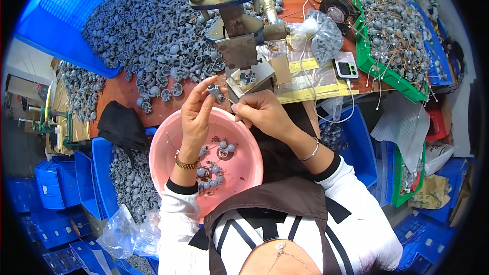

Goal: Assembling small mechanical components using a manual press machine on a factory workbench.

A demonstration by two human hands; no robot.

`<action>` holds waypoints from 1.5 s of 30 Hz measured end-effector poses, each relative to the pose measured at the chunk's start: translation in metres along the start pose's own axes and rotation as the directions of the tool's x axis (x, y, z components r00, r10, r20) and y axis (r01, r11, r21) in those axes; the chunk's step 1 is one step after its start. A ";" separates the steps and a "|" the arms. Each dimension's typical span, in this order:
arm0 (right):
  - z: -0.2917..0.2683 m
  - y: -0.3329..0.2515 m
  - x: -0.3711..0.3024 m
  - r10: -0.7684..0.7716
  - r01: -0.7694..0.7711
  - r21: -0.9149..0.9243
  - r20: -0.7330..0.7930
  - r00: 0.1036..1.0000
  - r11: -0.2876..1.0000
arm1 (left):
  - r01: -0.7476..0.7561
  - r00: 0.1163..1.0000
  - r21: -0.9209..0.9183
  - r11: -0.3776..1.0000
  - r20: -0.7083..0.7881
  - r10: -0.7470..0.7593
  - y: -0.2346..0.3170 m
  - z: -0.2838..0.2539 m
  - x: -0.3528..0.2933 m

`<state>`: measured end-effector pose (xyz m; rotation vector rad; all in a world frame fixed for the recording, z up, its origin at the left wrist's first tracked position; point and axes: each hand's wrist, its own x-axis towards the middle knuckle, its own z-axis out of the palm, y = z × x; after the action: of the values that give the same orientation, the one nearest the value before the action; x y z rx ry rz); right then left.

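Note:
My left hand (196, 114) is closed in a pinch on a small grey plastic part (214, 90), held just left of the press. My right hand (267, 116) is closed too, thumb against forefinger, at the end of a thin pale wire (227, 99) that appears to run to that part. Above my hands stands a worn metal bench press (238, 48). Another grey part (247, 77) sits in its fixture under the ram. Below my left wrist, a pink basin (157, 165) holds several grey round parts with wires (210, 177).
A large heap of grey plastic parts (147, 25) covers the left of the red-brown table, beside a blue crate (38, 30). To the right are a green-rimmed tray (369, 63) of wired parts, a phone (346, 66) on a white cable, and a small fan (338, 10). A black cloth (122, 127) hangs at the table edge.

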<state>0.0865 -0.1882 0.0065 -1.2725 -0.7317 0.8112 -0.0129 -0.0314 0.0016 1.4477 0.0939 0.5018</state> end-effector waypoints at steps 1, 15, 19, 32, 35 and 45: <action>0.001 -0.001 -0.001 0.002 -0.002 0.001 0.002 1.000 1.000 | 0.002 1.000 0.000 1.000 -0.002 -0.002 0.000 0.003 0.000; 0.007 0.001 -0.012 -0.061 0.056 -0.034 -0.166 0.984 0.998 | 0.228 0.946 -0.696 0.681 -0.009 -0.325 0.009 0.037 -0.011; 0.011 0.012 -0.010 -0.183 0.139 -0.218 -0.194 0.964 0.966 | 0.155 0.896 -0.838 0.524 -0.104 -0.432 0.005 0.043 -0.013; 0.010 -0.006 -0.038 -0.334 0.222 -0.511 -0.138 0.932 0.831 | 0.169 0.951 -0.747 0.643 -0.048 -0.306 0.002 0.047 -0.029; 0.010 -0.005 -0.038 -0.249 0.138 -0.543 -0.136 0.959 0.828 | 0.145 0.962 -0.641 0.754 -0.088 -0.260 0.005 0.049 -0.031; 0.006 -0.003 -0.039 -0.162 0.174 -0.255 0.068 0.985 0.951 | 0.149 0.985 -0.606 0.782 0.023 -0.170 0.008 0.050 -0.040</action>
<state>0.0613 -0.2180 0.0091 -1.4069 -0.9952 0.6208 -0.0326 -0.0922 0.0065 0.7863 0.0713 0.3669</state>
